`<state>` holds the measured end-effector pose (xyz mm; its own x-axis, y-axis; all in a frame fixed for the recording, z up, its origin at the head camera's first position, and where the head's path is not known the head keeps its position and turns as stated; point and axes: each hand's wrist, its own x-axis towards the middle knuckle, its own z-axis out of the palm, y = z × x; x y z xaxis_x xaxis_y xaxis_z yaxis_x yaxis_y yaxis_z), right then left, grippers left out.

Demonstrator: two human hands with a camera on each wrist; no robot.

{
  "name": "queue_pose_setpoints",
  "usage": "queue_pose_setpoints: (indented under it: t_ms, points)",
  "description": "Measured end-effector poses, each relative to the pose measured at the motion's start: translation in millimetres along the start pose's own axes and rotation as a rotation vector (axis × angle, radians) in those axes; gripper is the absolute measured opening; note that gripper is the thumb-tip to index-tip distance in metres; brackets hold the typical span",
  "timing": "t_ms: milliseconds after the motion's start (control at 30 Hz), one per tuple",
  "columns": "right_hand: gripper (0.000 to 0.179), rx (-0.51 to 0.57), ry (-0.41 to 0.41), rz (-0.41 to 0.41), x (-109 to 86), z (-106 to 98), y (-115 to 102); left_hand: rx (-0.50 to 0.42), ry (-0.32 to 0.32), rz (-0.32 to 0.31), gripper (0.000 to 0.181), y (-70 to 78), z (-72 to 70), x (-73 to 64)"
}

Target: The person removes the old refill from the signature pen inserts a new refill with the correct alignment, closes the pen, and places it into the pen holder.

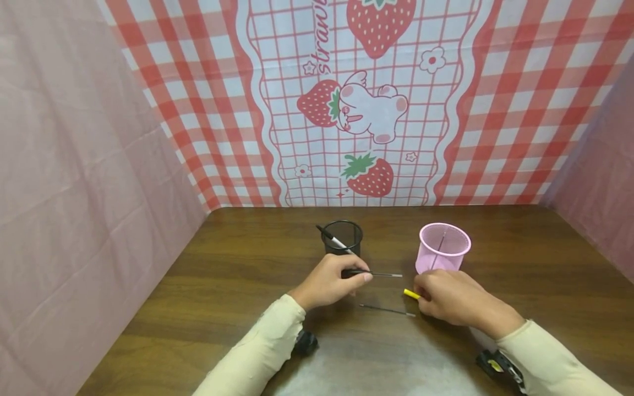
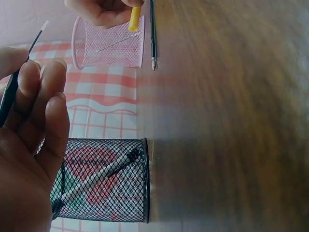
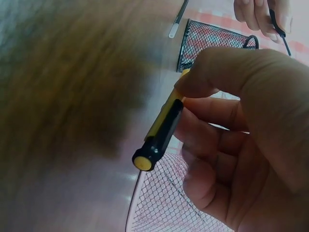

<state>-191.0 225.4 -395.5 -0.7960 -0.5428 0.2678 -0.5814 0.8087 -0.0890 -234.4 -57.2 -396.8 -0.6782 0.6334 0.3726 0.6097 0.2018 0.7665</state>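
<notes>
My left hand pinches a slim black pen part between thumb and fingers; a thin refill with a pale tip juts out of it to the right. A yellow-and-black pen is in the grip of my right hand, its dark clip and yellow-ended black end showing in the right wrist view. Its plain yellow end points left. On the table between the hands lies a loose pen refill. Just beyond the right hand stands a pink mesh cup with a thin refill leaning inside.
A black mesh cup stands behind my left hand, with a white-and-black pen leaning in it. The wooden table ends at a checked strawberry-print cloth at the back. Pink cloth hangs at both sides.
</notes>
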Motion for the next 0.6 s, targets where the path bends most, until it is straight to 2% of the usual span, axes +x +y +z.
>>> queue_pose_setpoints:
  t_ms: [600]
  points:
    - [0.026, 0.042, 0.074, 0.013, 2.1, -1.9, -4.3, 0.033, 0.014, 0.040, 0.012, -2.1, -1.9, 0.3]
